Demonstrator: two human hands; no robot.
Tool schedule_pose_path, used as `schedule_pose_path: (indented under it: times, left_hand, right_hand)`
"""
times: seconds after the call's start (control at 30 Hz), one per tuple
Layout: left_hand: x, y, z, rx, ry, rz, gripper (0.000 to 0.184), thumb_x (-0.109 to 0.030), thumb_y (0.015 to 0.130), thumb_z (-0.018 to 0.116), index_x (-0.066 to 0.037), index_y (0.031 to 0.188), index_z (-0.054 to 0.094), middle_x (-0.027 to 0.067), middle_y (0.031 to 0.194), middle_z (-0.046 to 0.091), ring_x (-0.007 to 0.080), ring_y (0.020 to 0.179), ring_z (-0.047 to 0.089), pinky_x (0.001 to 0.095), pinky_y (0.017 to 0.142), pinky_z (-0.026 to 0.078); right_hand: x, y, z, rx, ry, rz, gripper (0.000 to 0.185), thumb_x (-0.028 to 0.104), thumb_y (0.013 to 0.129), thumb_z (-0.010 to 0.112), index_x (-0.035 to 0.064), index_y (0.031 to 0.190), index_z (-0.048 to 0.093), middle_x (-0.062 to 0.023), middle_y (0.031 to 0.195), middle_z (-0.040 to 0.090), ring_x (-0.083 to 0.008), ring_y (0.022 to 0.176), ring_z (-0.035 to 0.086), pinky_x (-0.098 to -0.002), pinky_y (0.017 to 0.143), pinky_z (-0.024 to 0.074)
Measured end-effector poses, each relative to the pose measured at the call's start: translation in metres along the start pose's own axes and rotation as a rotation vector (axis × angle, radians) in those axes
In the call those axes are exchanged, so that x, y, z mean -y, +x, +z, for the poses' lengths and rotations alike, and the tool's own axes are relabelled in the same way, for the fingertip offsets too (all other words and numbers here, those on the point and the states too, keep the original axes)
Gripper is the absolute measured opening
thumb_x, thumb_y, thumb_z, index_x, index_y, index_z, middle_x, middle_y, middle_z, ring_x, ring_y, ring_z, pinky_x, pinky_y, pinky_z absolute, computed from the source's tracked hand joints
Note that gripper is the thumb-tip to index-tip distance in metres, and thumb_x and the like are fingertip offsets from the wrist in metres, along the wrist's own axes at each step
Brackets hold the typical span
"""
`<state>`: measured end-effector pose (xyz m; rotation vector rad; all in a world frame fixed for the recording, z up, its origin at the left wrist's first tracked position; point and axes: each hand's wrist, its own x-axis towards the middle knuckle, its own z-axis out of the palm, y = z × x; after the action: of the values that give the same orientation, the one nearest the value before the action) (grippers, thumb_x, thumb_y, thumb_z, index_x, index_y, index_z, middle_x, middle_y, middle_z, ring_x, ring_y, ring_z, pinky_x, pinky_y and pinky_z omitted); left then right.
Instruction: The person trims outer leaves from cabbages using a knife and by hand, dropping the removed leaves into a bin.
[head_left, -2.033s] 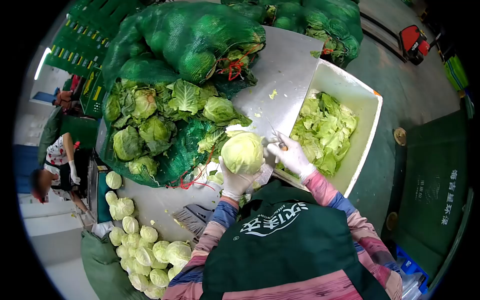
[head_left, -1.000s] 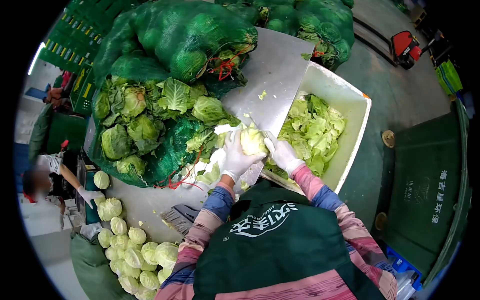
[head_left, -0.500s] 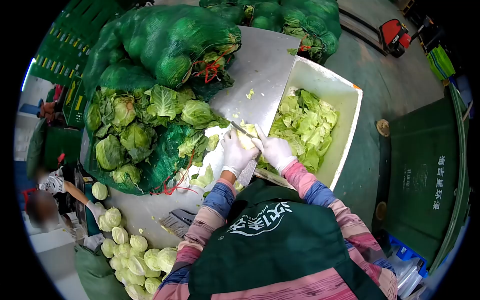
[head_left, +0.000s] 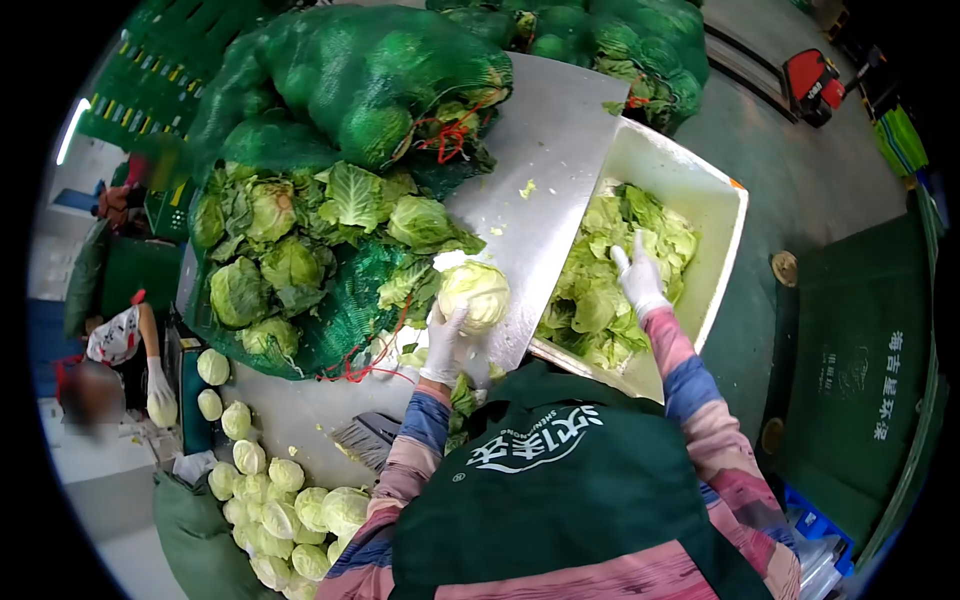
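Note:
My left hand [head_left: 444, 345], in a white glove, holds a pale green cabbage [head_left: 474, 297] above the metal table [head_left: 550, 130]. My gloved right hand [head_left: 640, 275] is over the white bin [head_left: 725, 240], its fingers apart above the loose cabbage leaves [head_left: 590, 290]. The knife seen earlier cannot be made out. Untrimmed cabbages [head_left: 292, 262] with dark outer leaves lie on an opened green net beyond my left hand.
Full green net bags [head_left: 350, 75] stand at the back. Pale cabbages [head_left: 285, 515] are heaped at the lower left, near a brush [head_left: 368, 440]. A co-worker [head_left: 120, 340] holds a cabbage at the far left. A red pallet jack [head_left: 812, 88] stands back right.
My right hand has moved away from the cabbage, rightward over the bin, and its fingers have opened. The cabbage stays in my left hand. The co-worker's hand has lifted away from the heap.

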<state>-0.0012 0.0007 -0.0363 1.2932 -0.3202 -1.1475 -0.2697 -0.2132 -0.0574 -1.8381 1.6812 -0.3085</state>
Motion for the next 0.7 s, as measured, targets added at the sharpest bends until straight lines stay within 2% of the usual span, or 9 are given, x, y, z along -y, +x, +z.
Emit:
schedule_pose_path:
  times: [0.07,0.1,0.33,0.37,0.4,0.53,0.6,0.63,0.7]
  left_hand:
    - [0.005,-0.006,-0.008,0.101,-0.472,-0.190,0.071,-0.039,0.085,0.069,-0.007,0.139,0.036,0.0160,0.136,0.045,0.0307,0.125,0.046,0.0527,0.103,0.039]
    - [-0.005,-0.017,0.001,0.090,-0.509,-0.212,0.077,-0.059,0.083,0.060,-0.012,0.140,0.037,0.0142,0.138,0.044,0.0321,0.127,0.043,0.0530,0.097,0.042]
    - [-0.038,-0.056,-0.026,0.217,-1.286,-0.288,0.086,-0.065,0.078,0.055,-0.014,0.144,0.034,0.0132,0.140,0.041,0.0329,0.119,0.046,0.0396,0.080,0.048]
    - [-0.047,-0.065,-0.031,0.194,-1.290,-0.220,0.079,-0.059,0.081,0.055,-0.015,0.142,0.036,0.0130,0.137,0.044,0.0316,0.119,0.045,0.0381,0.079,0.048]
    - [-0.050,-0.072,-0.046,0.178,-1.298,-0.180,0.079,-0.059,0.081,0.055,-0.015,0.142,0.036,0.0130,0.137,0.044,0.0316,0.119,0.045,0.0381,0.079,0.048]
    - [-0.059,-0.104,-0.123,-0.203,-0.897,0.179,0.072,-0.060,0.083,0.050,-0.016,0.138,0.040,0.0131,0.138,0.045,0.0324,0.122,0.044,0.0444,0.086,0.048]
    - [-0.063,-0.125,-0.165,-0.360,-1.022,0.229,0.070,-0.061,0.084,0.049,-0.017,0.137,0.041,0.0128,0.138,0.045,0.0322,0.123,0.043,0.0472,0.089,0.048]
    - [-0.066,-0.137,-0.186,-0.431,-1.152,0.241,0.069,-0.061,0.084,0.050,-0.019,0.137,0.041,0.0126,0.138,0.045,0.0317,0.123,0.044,0.0481,0.090,0.048]
    - [-0.049,-0.140,-0.240,-0.723,-0.891,0.434,0.076,-0.063,0.079,0.059,-0.018,0.138,0.040,0.0126,0.138,0.043,0.0313,0.123,0.045,0.0497,0.092,0.047]
  right_hand:
    - [0.038,-0.021,0.002,0.172,0.083,-0.116,0.063,0.047,0.095,0.049,0.0084,0.143,0.037,-0.0266,0.088,0.065,-0.0410,0.081,0.063,-0.0452,0.073,0.0492]
    - [0.053,-0.031,0.006,0.206,0.093,-0.177,0.059,0.046,0.094,0.049,0.0082,0.139,0.042,-0.0270,0.088,0.065,-0.0410,0.081,0.063,-0.0451,0.073,0.0493]
    - [0.055,-0.064,0.054,0.377,0.161,-0.287,0.042,0.040,0.093,0.055,0.0093,0.120,0.061,-0.0248,0.082,0.065,-0.0378,0.077,0.065,-0.0432,0.068,0.0505]
    - [0.046,-0.065,0.061,0.343,0.148,-0.368,0.041,0.037,0.093,0.056,0.0075,0.121,0.061,-0.0227,0.076,0.065,-0.0380,0.072,0.065,-0.0426,0.065,0.0505]
    - [0.034,-0.063,0.070,0.343,0.219,-0.434,0.039,0.028,0.094,0.057,-0.0004,0.120,0.059,-0.0127,0.059,0.060,-0.0181,0.049,0.057,-0.0319,0.050,0.0443]
    - [0.031,-0.072,0.061,0.426,0.217,-0.356,0.039,0.027,0.095,0.056,-0.0001,0.122,0.059,-0.0090,0.057,0.057,-0.0146,0.045,0.052,-0.0300,0.046,0.0421]
    - [0.029,-0.074,0.060,0.505,0.279,-0.228,0.041,0.028,0.096,0.055,-0.0017,0.125,0.056,-0.0039,0.056,0.055,-0.0106,0.043,0.048,-0.0273,0.042,0.0383]
    - [0.028,-0.074,0.060,0.509,0.284,-0.232,0.042,0.028,0.095,0.056,-0.0029,0.124,0.057,-0.0072,0.057,0.057,-0.0124,0.045,0.051,-0.0285,0.045,0.0409]
    - [0.022,-0.074,0.063,0.489,0.293,-0.259,0.042,0.027,0.095,0.057,-0.0041,0.122,0.057,-0.0107,0.059,0.060,-0.0143,0.047,0.054,-0.0296,0.048,0.0436]
